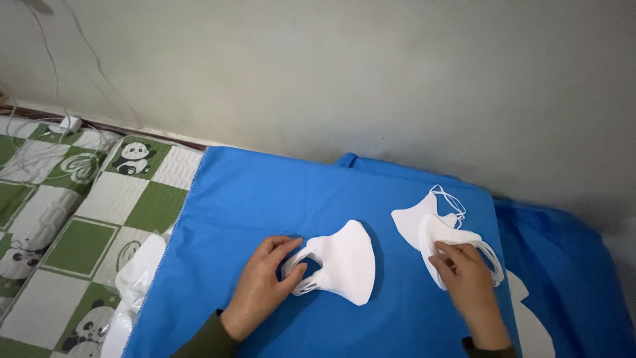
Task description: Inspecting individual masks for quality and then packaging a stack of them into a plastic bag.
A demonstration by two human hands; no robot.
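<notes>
A home bedroom: a panda-patterned green quilted mat (79, 219) and blue sheet (265, 199) against a plain wall (364, 73).

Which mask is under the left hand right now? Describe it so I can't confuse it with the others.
On the blue cloth covering the surface, look near the middle, just right of the left hand. There lies a folded white fabric face mask, its ear loops under that hand's fingers. Unlike the stacked white masks under the right hand, it lies alone.
</notes>
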